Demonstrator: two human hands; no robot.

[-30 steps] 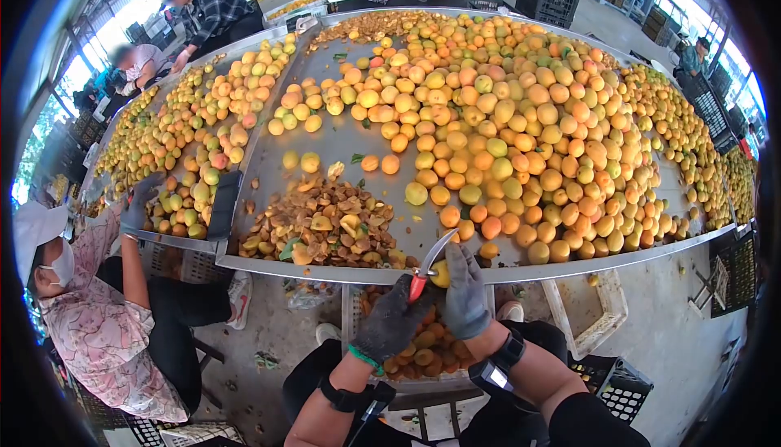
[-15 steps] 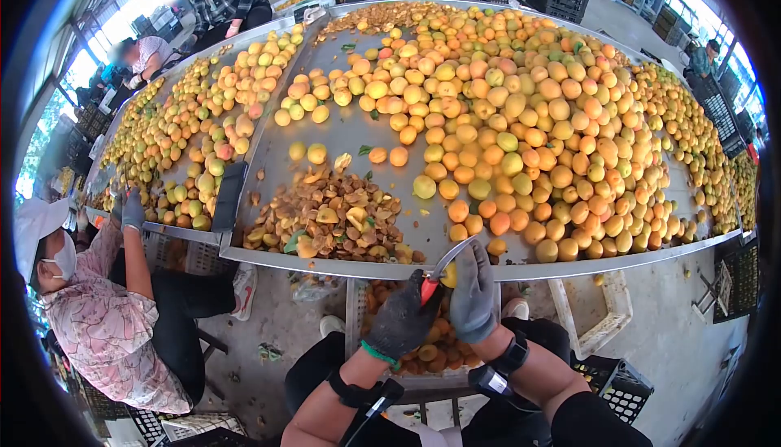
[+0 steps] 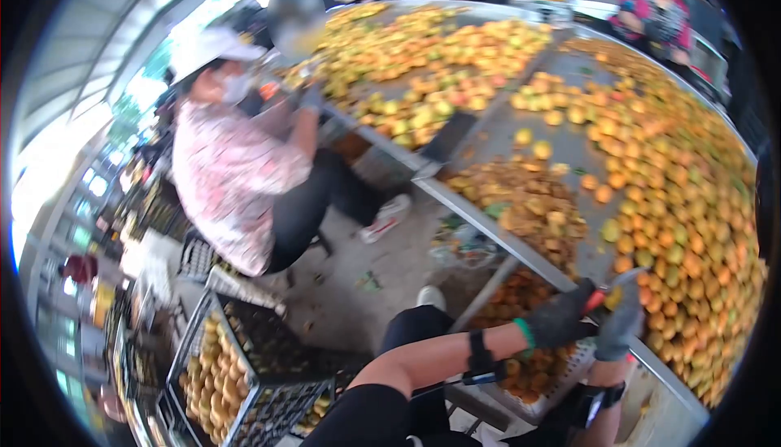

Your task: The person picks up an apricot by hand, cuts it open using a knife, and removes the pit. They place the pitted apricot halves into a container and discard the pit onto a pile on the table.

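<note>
My left hand [image 3: 561, 317], in a dark glove with a green cuff, is closed round the red handle of a curved knife [image 3: 622, 278]. My right hand [image 3: 621, 325], in a grey glove, is closed on a yellow-orange apricot [image 3: 613, 297] beside the blade. Both hands are close together over the metal table's front edge [image 3: 521, 248]. Beyond them lie a heap of whole apricots [image 3: 683, 260] and a pile of brownish apricot pieces [image 3: 529, 199]. A crate of apricot pieces [image 3: 521, 374] stands beneath my hands, partly hidden by my left arm.
A seated person in a white cap and pink shirt [image 3: 236, 170] works at the table on the left. A black crate full of apricots [image 3: 215, 374] stands at lower left. Other people [image 3: 655, 8] are across the table. A dark block [image 3: 449, 136] lies on the table.
The view has swung left and tilted, so the table and my hands appear further right and the pink-shirted person nearer the middle. Both hands still hold the knife and apricot.
</note>
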